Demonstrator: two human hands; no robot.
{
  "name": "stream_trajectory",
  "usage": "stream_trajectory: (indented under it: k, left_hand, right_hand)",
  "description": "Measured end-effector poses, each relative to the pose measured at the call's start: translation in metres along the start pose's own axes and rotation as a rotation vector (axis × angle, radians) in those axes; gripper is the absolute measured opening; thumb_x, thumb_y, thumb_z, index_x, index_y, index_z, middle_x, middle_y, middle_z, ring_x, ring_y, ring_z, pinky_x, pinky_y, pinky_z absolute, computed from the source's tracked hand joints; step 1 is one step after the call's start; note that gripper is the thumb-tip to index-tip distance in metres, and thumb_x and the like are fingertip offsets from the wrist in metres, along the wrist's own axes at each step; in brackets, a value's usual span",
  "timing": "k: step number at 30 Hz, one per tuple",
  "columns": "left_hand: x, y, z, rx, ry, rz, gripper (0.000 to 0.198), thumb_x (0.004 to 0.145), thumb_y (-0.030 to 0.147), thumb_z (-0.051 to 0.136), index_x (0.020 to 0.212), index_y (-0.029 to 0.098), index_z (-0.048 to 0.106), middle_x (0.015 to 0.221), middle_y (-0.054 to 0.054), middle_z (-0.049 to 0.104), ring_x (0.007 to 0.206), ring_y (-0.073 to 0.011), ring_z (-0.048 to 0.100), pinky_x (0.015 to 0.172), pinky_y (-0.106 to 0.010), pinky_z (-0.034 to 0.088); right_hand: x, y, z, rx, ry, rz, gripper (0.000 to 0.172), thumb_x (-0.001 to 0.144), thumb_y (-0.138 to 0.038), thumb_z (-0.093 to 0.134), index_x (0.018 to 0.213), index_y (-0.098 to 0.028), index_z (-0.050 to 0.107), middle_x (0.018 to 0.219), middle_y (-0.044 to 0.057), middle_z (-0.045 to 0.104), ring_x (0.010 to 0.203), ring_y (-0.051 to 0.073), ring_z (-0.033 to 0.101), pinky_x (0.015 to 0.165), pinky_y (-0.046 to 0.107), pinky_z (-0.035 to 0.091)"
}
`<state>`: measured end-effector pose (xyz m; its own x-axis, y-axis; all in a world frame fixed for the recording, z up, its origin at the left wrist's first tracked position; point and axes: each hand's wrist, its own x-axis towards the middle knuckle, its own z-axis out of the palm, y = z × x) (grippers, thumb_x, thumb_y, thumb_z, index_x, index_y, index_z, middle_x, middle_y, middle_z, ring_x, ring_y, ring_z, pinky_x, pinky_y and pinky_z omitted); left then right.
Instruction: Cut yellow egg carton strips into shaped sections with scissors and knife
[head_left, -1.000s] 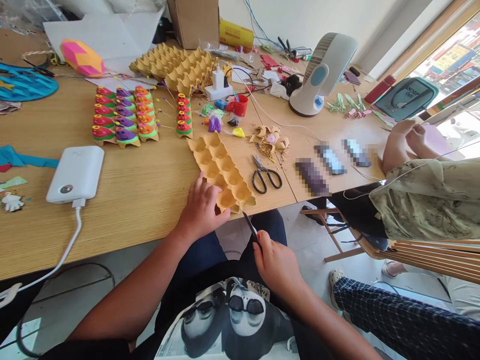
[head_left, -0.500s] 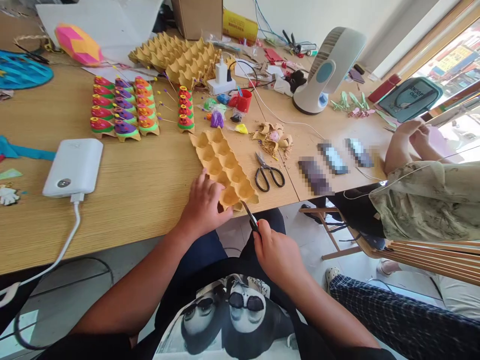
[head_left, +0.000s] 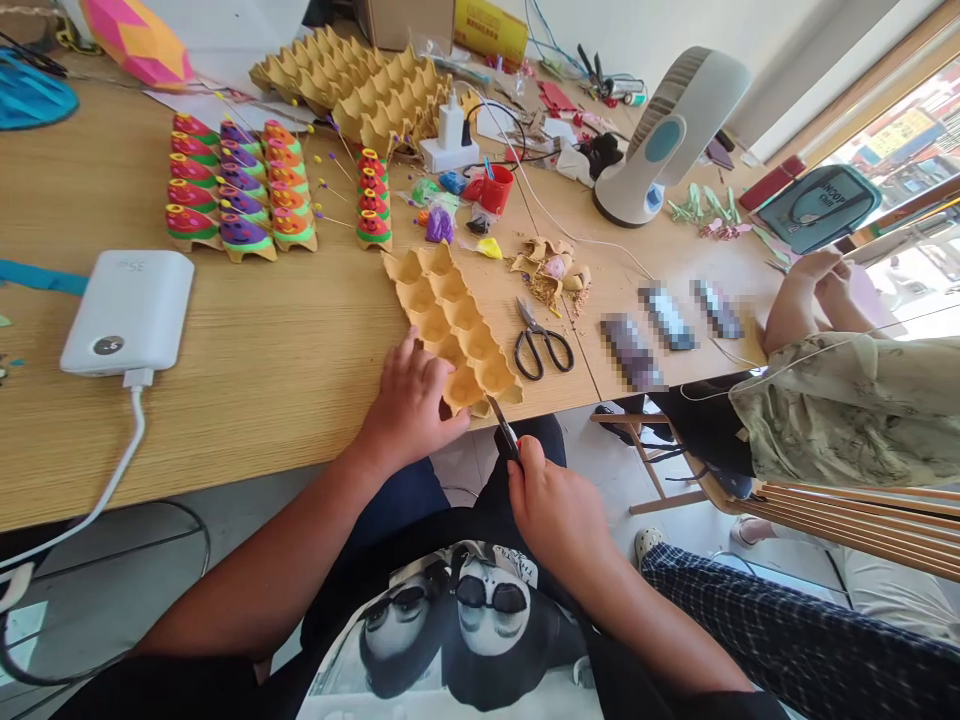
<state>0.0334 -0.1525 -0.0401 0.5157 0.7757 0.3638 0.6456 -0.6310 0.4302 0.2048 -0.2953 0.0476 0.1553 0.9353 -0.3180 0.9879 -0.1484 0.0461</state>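
Observation:
A tan pulp egg carton with two rows of cups lies slanted at the table's front edge. My left hand grips its near left side, fingers on the edge and thumb at the near end. My right hand is closed around a dark-handled utility knife with a bit of red on it. The knife's blade touches the carton's near end, between the two rows. Black-handled scissors lie open just right of the carton.
Painted carton strips stand at the back left, near uncut egg trays. A white power bank with a cable is at left. Carton scraps, a red cup and a fan are to the right. Another person sits at right.
The view has shifted slightly. Both hands keep their places on the carton and the knife, with the blade still at the carton's near end.

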Motion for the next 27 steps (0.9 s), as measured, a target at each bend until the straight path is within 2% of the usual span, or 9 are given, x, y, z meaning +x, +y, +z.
stream_trajectory:
  k: [27]
  left_hand:
    - [0.0003,0.0031,-0.0035,0.002,0.002,-0.011,0.041,0.084,0.035,0.073,0.115,0.020,0.051,0.122,-0.017,0.061,0.159,-0.0461,0.024,0.127,-0.066,0.026]
  right_hand:
    - [-0.0006,0.0030,-0.0034,-0.018,-0.006,-0.035,0.015,0.111,-0.028,0.044,0.121,-0.021,0.051,0.087,0.001,0.080,0.074,0.019,0.078,0.054,0.032,0.022]
